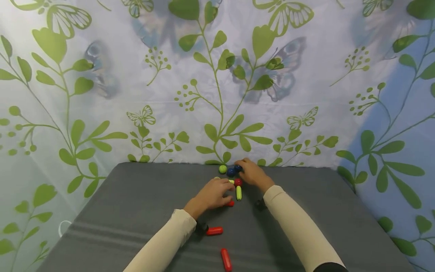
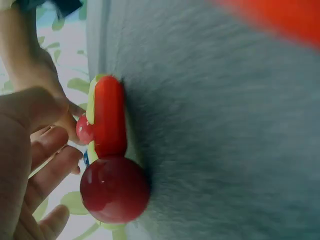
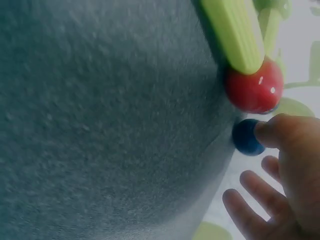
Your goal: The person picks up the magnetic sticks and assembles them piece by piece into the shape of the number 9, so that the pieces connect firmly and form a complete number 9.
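My right hand (image 1: pixel 252 173) pinches a dark blue ball (image 3: pixel 247 137) at the far edge, its thumb on the ball and the other visible fingers spread. Another blue ball (image 1: pixel 231 172) sits just left of it, beside a lime-green ball (image 1: pixel 222 169). A red ball (image 1: pixel 238 182) touches a ridged lime-green rod (image 1: pixel 239 193). My left hand (image 1: pixel 213 193) hovers with loosely bent fingers over a red rod (image 2: pixel 110 116), apparently holding nothing. That rod meets a dark red ball (image 2: pixel 115 190), which the left hand hides in the head view.
Two loose red rods (image 1: pixel 215 231) lie nearer on the grey cloth-covered table (image 1: pixel 136 211). A leaf-patterned curtain (image 1: pixel 163 83) hangs behind the table's far edge. Dark wrist-camera mounts (image 1: pixel 202 227) sit under the sleeves.
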Tool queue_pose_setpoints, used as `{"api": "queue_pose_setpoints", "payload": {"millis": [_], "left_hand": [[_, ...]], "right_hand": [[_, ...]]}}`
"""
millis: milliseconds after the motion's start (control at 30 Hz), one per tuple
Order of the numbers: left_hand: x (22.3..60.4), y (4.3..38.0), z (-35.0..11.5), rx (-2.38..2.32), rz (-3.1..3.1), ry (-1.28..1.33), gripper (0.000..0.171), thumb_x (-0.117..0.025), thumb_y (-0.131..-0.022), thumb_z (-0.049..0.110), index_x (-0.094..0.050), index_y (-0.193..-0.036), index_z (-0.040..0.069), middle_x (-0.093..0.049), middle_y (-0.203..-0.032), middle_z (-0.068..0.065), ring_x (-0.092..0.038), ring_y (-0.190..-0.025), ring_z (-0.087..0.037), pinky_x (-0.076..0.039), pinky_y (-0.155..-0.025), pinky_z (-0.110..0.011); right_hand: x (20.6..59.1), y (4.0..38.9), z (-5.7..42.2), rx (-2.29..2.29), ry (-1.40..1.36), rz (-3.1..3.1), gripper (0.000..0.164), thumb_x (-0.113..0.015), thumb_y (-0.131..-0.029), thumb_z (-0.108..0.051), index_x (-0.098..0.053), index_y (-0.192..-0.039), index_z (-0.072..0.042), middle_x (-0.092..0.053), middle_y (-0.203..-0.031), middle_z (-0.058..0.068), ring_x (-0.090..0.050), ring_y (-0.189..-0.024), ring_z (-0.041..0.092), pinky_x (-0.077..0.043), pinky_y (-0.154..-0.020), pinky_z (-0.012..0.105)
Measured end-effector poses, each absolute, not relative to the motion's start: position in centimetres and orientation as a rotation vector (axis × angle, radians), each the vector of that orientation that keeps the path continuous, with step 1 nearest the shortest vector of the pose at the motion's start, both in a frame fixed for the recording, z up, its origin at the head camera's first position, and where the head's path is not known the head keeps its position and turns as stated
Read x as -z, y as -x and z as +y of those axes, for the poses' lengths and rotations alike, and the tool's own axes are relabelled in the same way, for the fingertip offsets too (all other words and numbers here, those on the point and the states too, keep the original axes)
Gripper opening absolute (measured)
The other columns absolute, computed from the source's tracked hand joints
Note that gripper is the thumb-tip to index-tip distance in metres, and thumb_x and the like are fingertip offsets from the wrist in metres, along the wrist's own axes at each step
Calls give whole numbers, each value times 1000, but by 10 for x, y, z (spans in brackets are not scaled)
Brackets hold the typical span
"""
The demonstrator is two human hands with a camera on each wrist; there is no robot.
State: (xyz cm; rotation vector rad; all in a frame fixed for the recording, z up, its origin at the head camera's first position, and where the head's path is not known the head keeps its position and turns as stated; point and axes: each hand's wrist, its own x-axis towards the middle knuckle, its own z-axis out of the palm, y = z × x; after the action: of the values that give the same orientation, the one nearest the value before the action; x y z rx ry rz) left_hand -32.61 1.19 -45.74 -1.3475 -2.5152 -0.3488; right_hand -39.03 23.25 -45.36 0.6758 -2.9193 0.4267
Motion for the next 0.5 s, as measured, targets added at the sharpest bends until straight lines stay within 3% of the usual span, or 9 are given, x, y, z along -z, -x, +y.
{"api": "queue_pose_setpoints", "payload": {"millis": [67, 200, 500], "left_hand": [[459, 321, 13, 306, -2482, 1411, 20, -77, -89, 26, -73, -106, 16, -66, -100, 3, -63, -91, -13, -49, -88, -35], [462, 314, 13, 238, -2509, 1455, 22, -78, -89, 29, -74, -107, 18, -67, -101, 5, -63, -92, -9, -49, -92, -36], [468, 312, 14, 111, -2623, 1392, 22, -79, -88, 29, -72, -108, 23, -65, -103, 7, -63, -97, -9, -42, -104, -46]], "right_hand": [[453, 391, 236, -419, -676, -2932, 45, -64, -94, -2, -58, -139, -5, -54, -133, 20, -57, -117, 37, -47, -95, 52], [453, 392, 239, -410, -699, -2936, 44, -64, -93, 0, -59, -136, -3, -56, -133, 20, -56, -119, 38, -45, -98, 53], [457, 390, 237, -386, -687, -2927, 25, -73, -93, -8, -64, -116, -6, -61, -107, 12, -61, -97, 30, -50, -84, 45]]}}
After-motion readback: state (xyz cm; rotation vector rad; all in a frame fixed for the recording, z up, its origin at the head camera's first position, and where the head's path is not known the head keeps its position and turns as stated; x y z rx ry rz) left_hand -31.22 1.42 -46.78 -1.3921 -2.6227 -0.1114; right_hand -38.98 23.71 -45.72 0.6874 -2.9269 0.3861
